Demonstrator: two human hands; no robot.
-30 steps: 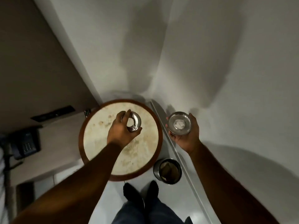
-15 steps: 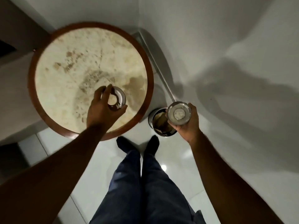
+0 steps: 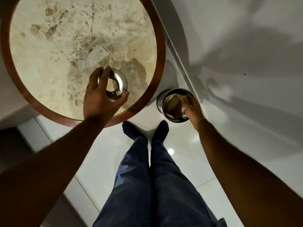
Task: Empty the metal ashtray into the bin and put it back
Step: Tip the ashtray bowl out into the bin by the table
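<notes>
The left hand holds the ashtray's ring-shaped metal lid above the round marble surface, near the edge closest to the person. Its grip wraps the lid from the left, fingers curled over the far rim and the thumb pressed against the near rim, so the open centre of the ring shows the stone beneath.

The right hand is lowered over the mouth of the small cylindrical metal bin, which stands on the pale tiled floor between the dark wooden rim of the surface and the white wall. Its grip is closed on the metal ashtray bowl, tipped on its side over the bin's opening; only a shiny sliver of the bowl shows beside the fingers. Crumpled brownish paper lies inside the bin.

The person's two dark-socked feet stand just in front of the bin and the surface, with blue trousers running down to the bottom of the view.
</notes>
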